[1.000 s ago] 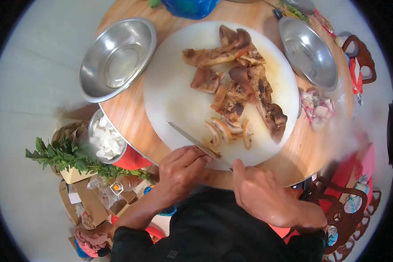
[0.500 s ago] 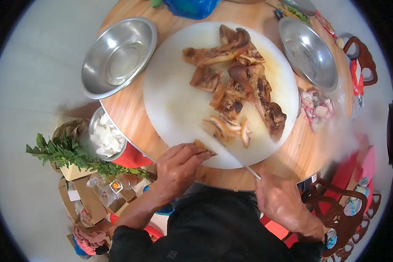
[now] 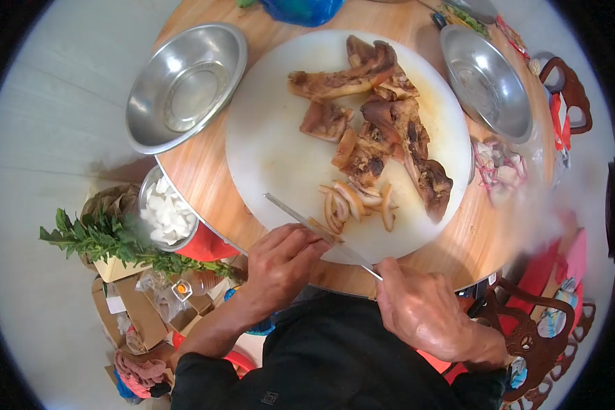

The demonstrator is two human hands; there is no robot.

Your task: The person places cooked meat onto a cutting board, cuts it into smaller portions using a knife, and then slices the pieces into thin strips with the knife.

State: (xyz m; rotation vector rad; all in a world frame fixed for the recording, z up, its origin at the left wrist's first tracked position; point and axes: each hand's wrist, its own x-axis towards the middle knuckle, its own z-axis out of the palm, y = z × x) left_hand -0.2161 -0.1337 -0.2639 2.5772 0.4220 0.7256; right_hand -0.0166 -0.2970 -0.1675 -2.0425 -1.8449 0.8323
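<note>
At the near edge of the round white cutting board [image 3: 266, 147], my left hand [image 3: 285, 263] has its fingers closed on a small piece of cooked meat [image 3: 326, 231]. A knife [image 3: 290, 210] lies across that piece, its blade angled up to the left. Its handle is wrapped in my right hand [image 3: 424, 307], just off the board's near edge. Beyond the blade rests a small pile of cut meat strips [image 3: 348, 200]. Larger brown chunks of cooked meat [image 3: 396, 137] cover the middle and far right of the board.
Steel basins stand left [image 3: 188, 89] and right [image 3: 485, 82] of the board on the round wooden table [image 3: 195, 178]. Crumpled red-and-white scraps [image 3: 499, 164] lie at right. A bowl of white chunks [image 3: 165, 217] and leafy greens [image 3: 102, 239] sit beyond the table's left edge.
The knife has shifted left and toward me, from beside the strips onto the held piece. My right hand moved left with it. My left hand stays nearly in place.
</note>
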